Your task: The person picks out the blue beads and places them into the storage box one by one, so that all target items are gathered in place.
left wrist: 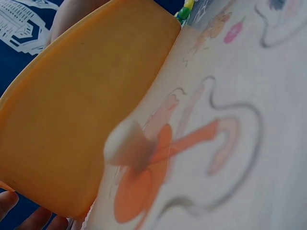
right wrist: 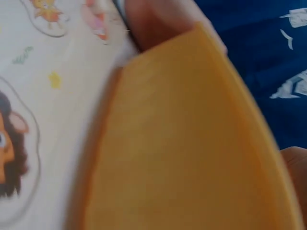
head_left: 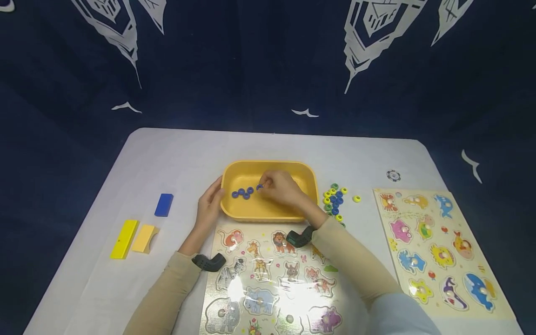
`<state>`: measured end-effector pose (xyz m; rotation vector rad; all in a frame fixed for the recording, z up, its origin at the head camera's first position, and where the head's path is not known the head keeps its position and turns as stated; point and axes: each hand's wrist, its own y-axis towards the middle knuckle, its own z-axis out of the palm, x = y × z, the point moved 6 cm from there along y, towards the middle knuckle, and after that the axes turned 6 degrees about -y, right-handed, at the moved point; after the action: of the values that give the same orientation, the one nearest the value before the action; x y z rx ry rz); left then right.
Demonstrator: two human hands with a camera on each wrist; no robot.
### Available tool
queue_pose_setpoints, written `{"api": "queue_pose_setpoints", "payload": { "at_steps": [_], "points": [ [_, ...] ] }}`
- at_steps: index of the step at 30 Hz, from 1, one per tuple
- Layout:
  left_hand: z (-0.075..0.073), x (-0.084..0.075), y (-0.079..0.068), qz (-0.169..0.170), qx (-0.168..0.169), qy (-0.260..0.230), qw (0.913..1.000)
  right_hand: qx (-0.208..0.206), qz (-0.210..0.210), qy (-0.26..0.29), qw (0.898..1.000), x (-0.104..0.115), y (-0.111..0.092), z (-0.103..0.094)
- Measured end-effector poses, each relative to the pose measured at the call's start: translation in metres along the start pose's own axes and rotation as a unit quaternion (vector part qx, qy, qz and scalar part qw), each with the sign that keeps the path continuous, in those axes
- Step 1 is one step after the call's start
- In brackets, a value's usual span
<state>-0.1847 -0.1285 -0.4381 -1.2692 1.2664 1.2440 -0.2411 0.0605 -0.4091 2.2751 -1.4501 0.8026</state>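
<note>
A shallow yellow tray (head_left: 268, 214) stands near the middle of the table, with several blue beads (head_left: 241, 191) grouped inside on its left. My left hand (head_left: 208, 204) holds the tray's left end, the thumb at the rim and the fingers along the outer wall. Over the inside of the tray, my right hand (head_left: 282, 188) pinches one blue bead (head_left: 259, 186) between thumb and fingertips, just right of the group. In the left wrist view, the tray's outer wall (left wrist: 91, 96) hides part of the left hand. The right wrist view shows mostly the blurred tray wall (right wrist: 177, 143).
Loose green, yellow and blue beads (head_left: 336, 201) lie right of the tray. An animal puzzle board (head_left: 272, 260) lies in front, a sea-animal board (head_left: 435, 251) at right, near a poker chip (head_left: 393, 175). Blue (head_left: 164, 205), yellow (head_left: 124, 239) and pale arched (head_left: 144, 238) blocks lie left.
</note>
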Motion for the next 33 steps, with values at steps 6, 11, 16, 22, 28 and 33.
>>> {"api": "queue_pose_setpoints", "payload": {
  "at_steps": [6, 11, 16, 22, 28, 33],
  "points": [
    [0.000, 0.000, 0.001, 0.001, 0.002, -0.006, 1.0000, 0.022, 0.015, -0.052, 0.998, 0.002, 0.006, 0.019],
    [0.000, 0.000, 0.000, 0.002, 0.000, 0.000, 1.0000, 0.039, 0.025, -0.072, 0.996, 0.003, 0.007, 0.026],
    [0.000, 0.000, 0.000, 0.000, -0.004, 0.007, 1.0000, 0.052, 0.024, -0.072, 0.996, 0.005, 0.007, 0.030],
    [0.000, 0.000, 0.000, 0.004, -0.002, 0.005, 1.0000, 0.049, 0.028, -0.072, 0.996, 0.004, 0.004, 0.029],
    [0.001, 0.000, 0.000, 0.004, 0.002, 0.005, 1.0000, -0.012, 0.009, -0.049, 0.999, 0.005, -0.008, 0.012],
    [0.000, -0.001, 0.000, 0.000, -0.003, 0.010, 0.9999, -0.083, -0.051, 0.002, 0.995, 0.004, -0.028, -0.011]
  ]
}}
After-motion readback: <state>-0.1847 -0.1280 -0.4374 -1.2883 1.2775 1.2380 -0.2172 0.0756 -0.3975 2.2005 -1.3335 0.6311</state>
